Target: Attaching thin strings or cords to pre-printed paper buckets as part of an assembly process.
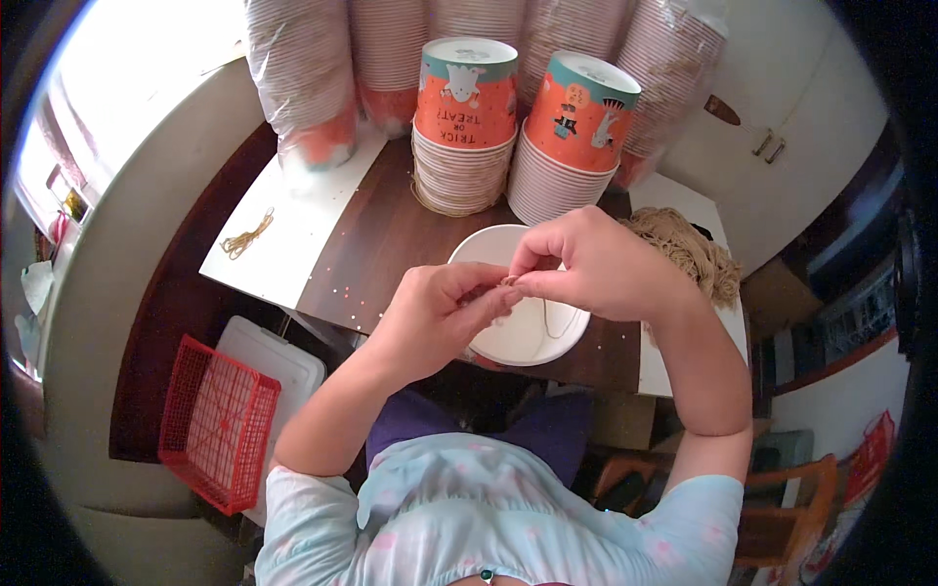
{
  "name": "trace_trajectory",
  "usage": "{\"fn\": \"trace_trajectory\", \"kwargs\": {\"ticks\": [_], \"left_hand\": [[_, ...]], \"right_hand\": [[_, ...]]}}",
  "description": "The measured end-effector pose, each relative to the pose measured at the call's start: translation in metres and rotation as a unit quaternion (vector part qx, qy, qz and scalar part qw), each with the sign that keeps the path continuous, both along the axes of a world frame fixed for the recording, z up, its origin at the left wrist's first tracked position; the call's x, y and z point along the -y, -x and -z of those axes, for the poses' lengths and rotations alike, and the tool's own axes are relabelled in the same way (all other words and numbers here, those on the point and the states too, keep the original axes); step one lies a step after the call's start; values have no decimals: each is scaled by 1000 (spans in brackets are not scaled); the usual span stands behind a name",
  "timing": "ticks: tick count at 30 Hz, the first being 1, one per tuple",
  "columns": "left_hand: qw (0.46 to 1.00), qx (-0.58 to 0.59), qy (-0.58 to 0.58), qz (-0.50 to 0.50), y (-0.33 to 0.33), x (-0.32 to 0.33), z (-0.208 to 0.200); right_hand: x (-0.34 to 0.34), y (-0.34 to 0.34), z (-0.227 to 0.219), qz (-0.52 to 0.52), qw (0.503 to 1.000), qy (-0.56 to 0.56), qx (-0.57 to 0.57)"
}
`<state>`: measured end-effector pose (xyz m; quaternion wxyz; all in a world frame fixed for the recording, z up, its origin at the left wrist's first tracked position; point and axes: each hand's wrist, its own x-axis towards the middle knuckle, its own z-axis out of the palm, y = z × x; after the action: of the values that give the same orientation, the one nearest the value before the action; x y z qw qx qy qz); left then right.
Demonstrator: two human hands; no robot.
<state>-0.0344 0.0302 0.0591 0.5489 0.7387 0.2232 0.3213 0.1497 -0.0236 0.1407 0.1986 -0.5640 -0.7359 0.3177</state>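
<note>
A white paper bucket (518, 337) stands near the table's front edge with its open mouth facing up. Over it, my left hand (440, 308) and my right hand (596, 264) meet, thumbs and fingers pinched together. A thin tan cord (547, 317) runs between the fingertips, and its tail hangs down into the bucket. The exact spot where the fingers grip the cord is partly hidden by the fingers. To the right of my right hand lies a tangled heap of tan cords (684, 254).
Two stacks of upturned orange paper buckets, a left stack (467, 98) and a right stack (586, 112), stand behind. Tall plastic-wrapped bucket stacks (298, 68) line the back. A small cord bundle (247, 236) lies on the left. A red basket (220, 425) sits below, left of the table.
</note>
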Motion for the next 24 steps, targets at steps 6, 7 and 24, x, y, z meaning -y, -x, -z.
{"fn": "trace_trajectory", "kwargs": {"ticks": [6,7,24], "left_hand": [[998,1,51,25,18,1,-2],[995,-16,85,39,26,0,-4],[979,7,181,98,12,0,8]], "right_hand": [[22,-13,-6,43,993,-106,31],[25,-18,-5,67,991,-115,4],[28,-27,-8,102,983,-133,-72]]}}
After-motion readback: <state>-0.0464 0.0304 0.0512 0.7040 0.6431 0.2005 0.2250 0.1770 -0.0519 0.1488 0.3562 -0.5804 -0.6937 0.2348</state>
